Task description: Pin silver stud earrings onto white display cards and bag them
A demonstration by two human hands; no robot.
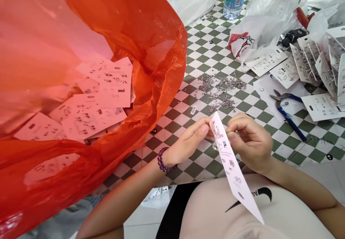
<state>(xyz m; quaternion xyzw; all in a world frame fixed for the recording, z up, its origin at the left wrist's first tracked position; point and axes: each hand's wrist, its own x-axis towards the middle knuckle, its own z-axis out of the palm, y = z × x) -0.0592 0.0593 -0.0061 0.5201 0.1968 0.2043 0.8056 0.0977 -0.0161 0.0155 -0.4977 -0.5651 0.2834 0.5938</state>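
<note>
A white earring card (229, 163) with several small metal earrings is tilted on edge in front of my chest. My left hand (192, 138) grips its far end from the left, thumb towards the printed face and the other fingertips partly hidden behind it. A purple bead bracelet (163, 160) circles the left wrist. On the card's back side my right hand (249, 142) is closed, thumb and index finger pinched together near the edge. Whatever lies in that pinch is too small to make out. Loose small metal pieces (223, 88) lie scattered on the table just beyond both hands.
A large red plastic bag (161, 99) gapes at left, with earring cards (91, 116) inside. Blue-handled pliers (289, 118) lie at right beside more filled cards (322, 106). Clear plastic bags (269, 12) and a water bottle (234, 1) stand farther back on the checkered table (199, 59).
</note>
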